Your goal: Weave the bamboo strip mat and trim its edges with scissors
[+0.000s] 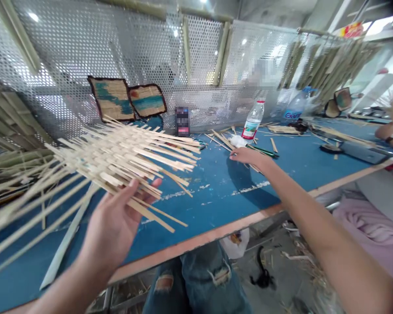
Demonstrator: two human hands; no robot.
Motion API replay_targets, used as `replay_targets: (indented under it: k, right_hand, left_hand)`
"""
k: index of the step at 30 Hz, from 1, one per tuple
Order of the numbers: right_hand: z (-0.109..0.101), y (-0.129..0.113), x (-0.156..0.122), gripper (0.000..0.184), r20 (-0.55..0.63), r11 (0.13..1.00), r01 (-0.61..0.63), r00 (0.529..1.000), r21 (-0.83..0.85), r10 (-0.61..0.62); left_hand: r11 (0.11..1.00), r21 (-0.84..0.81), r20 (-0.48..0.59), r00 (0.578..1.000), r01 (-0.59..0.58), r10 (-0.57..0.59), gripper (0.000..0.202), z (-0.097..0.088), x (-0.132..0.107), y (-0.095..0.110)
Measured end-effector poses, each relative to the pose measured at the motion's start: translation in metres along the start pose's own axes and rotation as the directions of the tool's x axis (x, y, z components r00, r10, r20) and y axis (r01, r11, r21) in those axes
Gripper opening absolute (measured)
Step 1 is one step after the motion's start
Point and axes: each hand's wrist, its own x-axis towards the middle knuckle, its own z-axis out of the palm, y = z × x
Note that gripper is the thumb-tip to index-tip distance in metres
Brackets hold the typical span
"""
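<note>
My left hand grips the near edge of a loosely woven mat of pale bamboo strips, thumb on top and fingers beneath. The mat is tilted above the table, its long strip ends sticking out on all sides. My right hand reaches over the table at loose bamboo strips, beside a crumpled white wad. Its fingers are bent together; what they hold, if anything, is hidden. A dark green pen-like stick lies just behind that hand. Under the mat's left side lies a long flat bamboo piece.
On the blue table stand a red-capped bottle, a dark can and a large water jug. Two painted woven panels lean on the perforated metal screen. Another person's arm is at far right.
</note>
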Motion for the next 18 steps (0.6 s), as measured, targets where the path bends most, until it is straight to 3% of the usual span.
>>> replay_targets:
  k: [3,6,8,11,15,17,18]
  right_hand:
    - [0.009,0.005,-0.004,0.026,-0.026,0.982,-0.052,0.999,-0.18,0.048]
    - [0.01,0.004,-0.004,0.038,-0.081,0.953,-0.094,0.994,-0.29,0.073]
    - [0.007,0.004,-0.002,0.04,-0.102,0.936,-0.127,0.99,-0.328,0.098]
    - [0.004,0.008,0.002,0.037,-0.105,0.92,-0.178,0.983,-0.349,0.151]
    - [0.003,0.014,0.008,0.033,-0.123,0.919,-0.212,0.976,-0.332,0.181]
    - [0.001,0.015,0.007,0.032,-0.154,0.921,-0.232,0.969,-0.314,0.191]
    - [0.0,0.014,0.005,0.032,-0.176,0.921,-0.242,0.965,-0.306,0.195]
  left_hand:
    - [0.979,-0.131,-0.017,0.987,0.155,-0.158,0.018,0.005,-0.021,-0.039]
    - [0.91,-0.18,0.067,0.928,0.373,-0.367,0.022,0.02,-0.026,-0.076]
    - [0.874,-0.228,0.137,0.903,0.429,-0.408,0.025,0.033,-0.022,-0.096]
    - [0.856,-0.225,0.157,0.884,0.465,-0.439,0.027,0.049,-0.016,-0.12]
    - [0.86,-0.09,0.247,0.847,0.503,-0.47,0.027,0.046,-0.031,-0.133]
    - [0.874,0.037,0.398,0.795,0.484,-0.458,0.037,0.03,-0.05,-0.125]
    - [0.881,0.115,0.506,0.736,0.459,-0.449,0.042,0.019,-0.06,-0.115]
